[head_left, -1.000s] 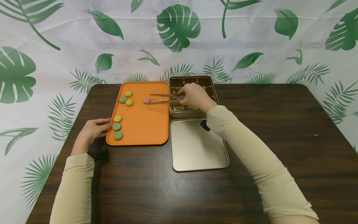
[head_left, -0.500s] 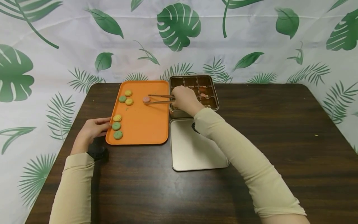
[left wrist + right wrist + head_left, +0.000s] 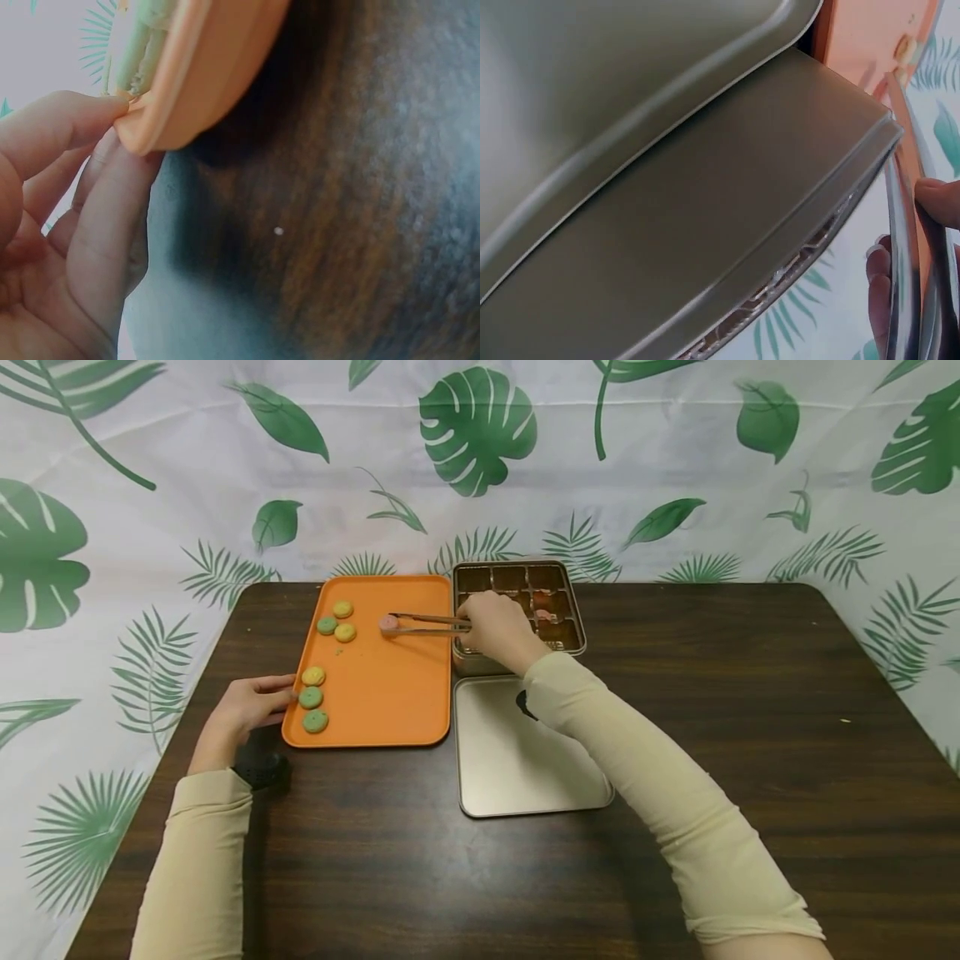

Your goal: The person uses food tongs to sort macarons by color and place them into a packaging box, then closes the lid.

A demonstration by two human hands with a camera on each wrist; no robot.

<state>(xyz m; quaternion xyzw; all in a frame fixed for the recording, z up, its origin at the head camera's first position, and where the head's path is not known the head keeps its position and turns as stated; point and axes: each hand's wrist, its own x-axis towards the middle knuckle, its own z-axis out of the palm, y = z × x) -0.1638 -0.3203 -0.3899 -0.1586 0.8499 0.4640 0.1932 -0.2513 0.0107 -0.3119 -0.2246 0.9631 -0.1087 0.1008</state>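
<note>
Matt orange tray [image 3: 390, 710], seemingly plastic, brushed satin metal tin [image 3: 517, 610] and lid [image 3: 525, 768], dark wood-grain table [image 3: 750, 735]

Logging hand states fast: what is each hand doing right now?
Left hand: pinches the orange tray edge.
Right hand: holds tongs closed on a pink cookie.

The flat orange plastic tray [image 3: 390, 693] has a wide bare patch in its middle and near half, so a hand could come down there. Small round cookies [image 3: 313, 697] sit in a row along its left side, and more sit at the far left corner [image 3: 335, 620]. The gold metal tin with little boxes inside [image 3: 558, 635] blocks the tray's right side. The tin's flat gold lid [image 3: 517, 768] lies just in front of it. The dark brown wooden table [image 3: 750, 710] is wide open on the right and at the near edge.
</note>
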